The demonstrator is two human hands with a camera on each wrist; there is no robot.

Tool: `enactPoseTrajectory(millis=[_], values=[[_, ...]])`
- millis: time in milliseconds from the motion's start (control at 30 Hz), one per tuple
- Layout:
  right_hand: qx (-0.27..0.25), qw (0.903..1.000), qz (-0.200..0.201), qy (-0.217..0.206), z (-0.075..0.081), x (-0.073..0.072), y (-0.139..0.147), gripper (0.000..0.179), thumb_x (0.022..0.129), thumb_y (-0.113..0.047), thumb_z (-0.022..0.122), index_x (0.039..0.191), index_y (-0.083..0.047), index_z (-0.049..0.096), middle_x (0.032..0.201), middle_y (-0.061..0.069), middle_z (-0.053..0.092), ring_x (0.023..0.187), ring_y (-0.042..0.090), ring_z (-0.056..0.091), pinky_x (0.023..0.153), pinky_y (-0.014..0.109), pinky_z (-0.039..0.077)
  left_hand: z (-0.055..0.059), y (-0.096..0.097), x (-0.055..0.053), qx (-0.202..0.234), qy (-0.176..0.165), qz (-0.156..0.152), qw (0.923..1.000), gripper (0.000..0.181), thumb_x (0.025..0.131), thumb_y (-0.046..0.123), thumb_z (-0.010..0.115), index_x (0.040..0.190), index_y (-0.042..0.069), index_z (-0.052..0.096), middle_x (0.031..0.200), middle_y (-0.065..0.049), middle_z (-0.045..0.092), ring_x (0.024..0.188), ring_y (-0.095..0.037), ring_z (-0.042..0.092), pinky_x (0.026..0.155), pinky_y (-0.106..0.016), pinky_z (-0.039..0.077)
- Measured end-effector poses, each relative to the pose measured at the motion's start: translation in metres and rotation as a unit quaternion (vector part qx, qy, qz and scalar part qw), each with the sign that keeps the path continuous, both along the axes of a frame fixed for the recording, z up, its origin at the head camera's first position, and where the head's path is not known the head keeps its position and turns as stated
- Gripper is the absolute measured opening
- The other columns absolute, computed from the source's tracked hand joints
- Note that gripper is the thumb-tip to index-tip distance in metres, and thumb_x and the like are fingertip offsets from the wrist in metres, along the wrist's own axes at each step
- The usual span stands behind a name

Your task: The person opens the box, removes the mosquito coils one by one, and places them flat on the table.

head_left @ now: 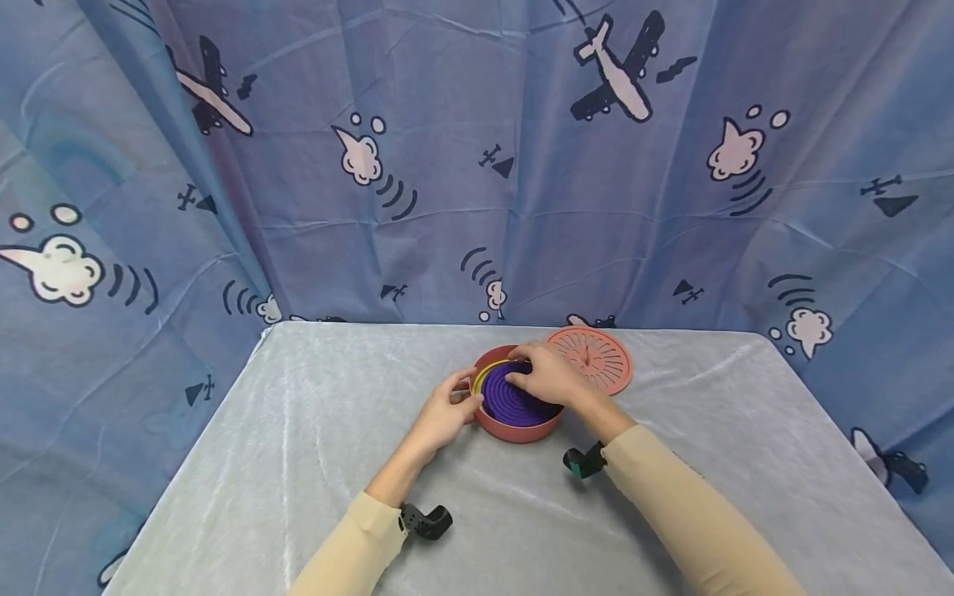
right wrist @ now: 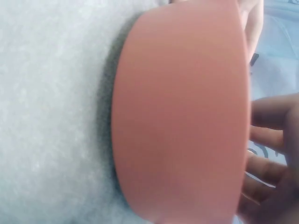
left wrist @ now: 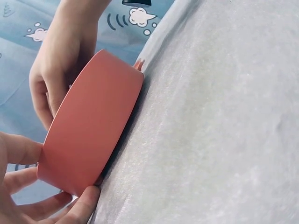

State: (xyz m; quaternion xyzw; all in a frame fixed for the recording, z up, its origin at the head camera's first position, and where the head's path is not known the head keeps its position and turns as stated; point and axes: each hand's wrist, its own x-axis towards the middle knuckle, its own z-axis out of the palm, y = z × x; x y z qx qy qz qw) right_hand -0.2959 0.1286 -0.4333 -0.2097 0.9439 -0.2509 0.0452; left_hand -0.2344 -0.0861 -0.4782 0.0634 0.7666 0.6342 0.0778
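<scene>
A round coral-red box (head_left: 516,433) sits on the table, its plain side wall filling much of both wrist views. Inside lies a purple coaster (head_left: 514,401) with ringed ridges; a yellow edge (head_left: 479,377) shows beneath it on the left. My left hand (head_left: 441,416) holds the box at its left side, thumb near the rim and fingers spread round the wall. From the right, my right hand (head_left: 550,374) reaches over the box and grips the purple coaster near its far edge, thumb on its top. The other fingertips are hidden behind the rim in the right wrist view.
A coral slotted disc (head_left: 596,356) lies flat on the table just behind and right of the box. The pale cloth-covered table (head_left: 358,430) ends at a blue printed curtain (head_left: 447,165). A black strap device (head_left: 426,521) is on the left wrist.
</scene>
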Motion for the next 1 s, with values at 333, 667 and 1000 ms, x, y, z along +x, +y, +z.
enactPoseTrajectory(millis=[333, 667, 1000], values=[[0.008, 0.9995, -0.002, -0.031, 0.0, 0.002, 0.001, 0.042, 0.096, -0.022, 0.071, 0.133, -0.002, 0.064, 0.13, 0.016, 0.065, 0.122, 0.031, 0.06, 0.106, 0.051, 0.047, -0.001, 0.0, 0.0, -0.001, 0.004, 0.003, 1.0, 0.048, 0.102, 0.016, 0.062, 0.148, 0.014, 0.051, 0.14, -0.02, 0.051, 0.123, -0.033, 0.057, 0.088, -0.034, 0.059], [-0.004, 0.9997, 0.0, -0.026, 0.0, 0.003, 0.001, 0.037, 0.095, -0.021, 0.073, 0.127, -0.003, 0.068, 0.122, 0.013, 0.068, 0.116, 0.029, 0.063, 0.103, 0.05, 0.05, -0.001, 0.0, -0.001, 0.012, 0.008, 0.002, 0.9999, 0.049, 0.102, 0.015, 0.063, 0.149, 0.01, 0.05, 0.14, -0.022, 0.051, 0.122, -0.034, 0.058, 0.09, -0.04, 0.059], [-0.063, 0.9976, 0.008, -0.027, 0.007, -0.001, 0.01, 0.034, 0.093, -0.016, 0.074, 0.122, -0.001, 0.069, 0.112, 0.015, 0.067, 0.103, 0.03, 0.063, 0.093, 0.048, 0.053, -0.002, 0.0, 0.0, 0.012, 0.008, 0.0, 0.9999, 0.049, 0.102, 0.016, 0.063, 0.148, 0.01, 0.05, 0.139, -0.022, 0.051, 0.122, -0.034, 0.058, 0.09, -0.04, 0.059]])
